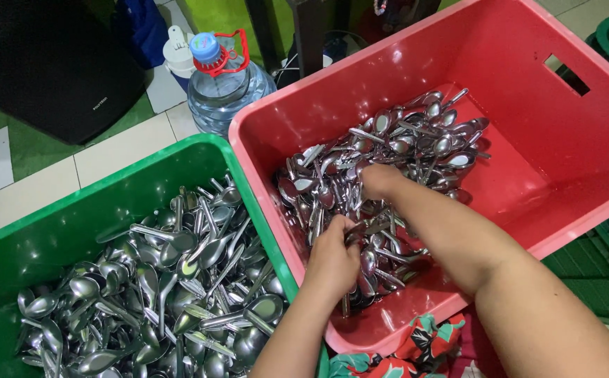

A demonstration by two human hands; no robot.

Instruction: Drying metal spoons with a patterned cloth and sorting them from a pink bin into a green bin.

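From the head camera, the floor is pale tile with green patches, and two plastic crates sit on it side by side. Taking the red crate as the landmark: the green crate touches its left wall, and a clear water bottle with a blue cap and red carry ring stands just behind its left corner, beside a small white bottle. A black box lies farther left. Inside the red crate lies a heap of shiny metal spoons, smooth and tangled; the green crate holds a similar heap. The left hand is curled shut around a bunch of spoons at the heap's near edge. The right hand is buried fingers-down in the heap's middle; its grip is hidden.
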